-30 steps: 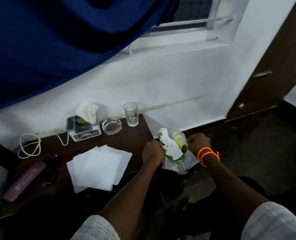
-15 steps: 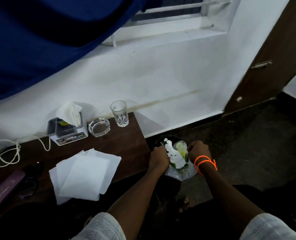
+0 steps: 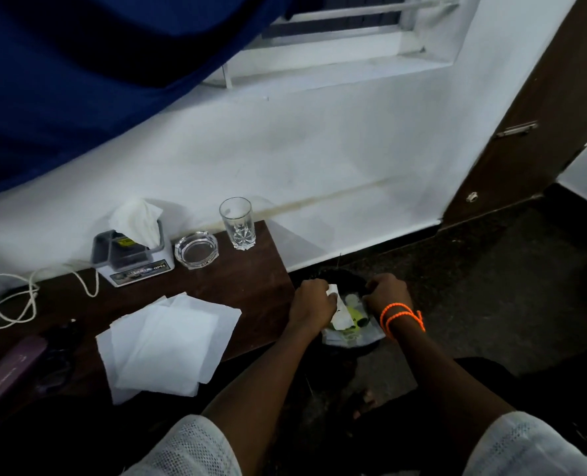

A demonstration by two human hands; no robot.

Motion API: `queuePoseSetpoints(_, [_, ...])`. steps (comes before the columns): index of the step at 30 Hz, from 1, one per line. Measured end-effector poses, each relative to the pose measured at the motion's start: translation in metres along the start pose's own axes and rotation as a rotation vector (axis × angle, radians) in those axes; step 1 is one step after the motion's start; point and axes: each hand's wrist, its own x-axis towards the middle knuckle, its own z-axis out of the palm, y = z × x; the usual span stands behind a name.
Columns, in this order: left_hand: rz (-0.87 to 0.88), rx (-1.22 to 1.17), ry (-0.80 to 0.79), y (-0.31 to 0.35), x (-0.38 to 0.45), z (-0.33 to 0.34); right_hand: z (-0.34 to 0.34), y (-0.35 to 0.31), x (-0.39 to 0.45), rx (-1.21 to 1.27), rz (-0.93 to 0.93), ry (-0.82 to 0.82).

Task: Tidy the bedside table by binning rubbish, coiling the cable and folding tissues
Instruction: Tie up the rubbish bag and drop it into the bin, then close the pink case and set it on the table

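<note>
White "OPEL" lettering on tissue holder [image 3: 132,255], "DYAL" on glass ashtray [image 3: 196,250]

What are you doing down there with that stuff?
A person is tidying a bedside table. Both hands are down over a dark bin on the floor beside it: the left hand and right hand hold a clear bag of rubbish at the bin's mouth. The tissues lie unfolded on the table, and the white cable at the far left is loose, not coiled. A glass, ashtray and tissue box stand at the back.
</note>
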Motion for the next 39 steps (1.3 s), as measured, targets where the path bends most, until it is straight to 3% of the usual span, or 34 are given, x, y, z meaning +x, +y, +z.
queuePoseSetpoints(7, [0.104,-0.022,0.124,-0.011,-0.022,-0.056,0.007,-0.056,-0.033,0.030,-0.127,0.024])
queuePoseSetpoints(12, [0.069,0.001,0.239,-0.037,-0.046,-0.108,0.024,-0.110,-0.061,0.041,-0.290,-0.033])
queuePoseSetpoints(28, [-0.220,0.061,0.466,-0.164,-0.150,-0.248,0.135,-0.249,-0.167,0.010,-0.723,-0.212])
queuePoseSetpoints(39, [-0.366,0.057,0.584,-0.254,-0.199,-0.293,0.227,-0.308,-0.233,-0.037,-0.893,-0.348])
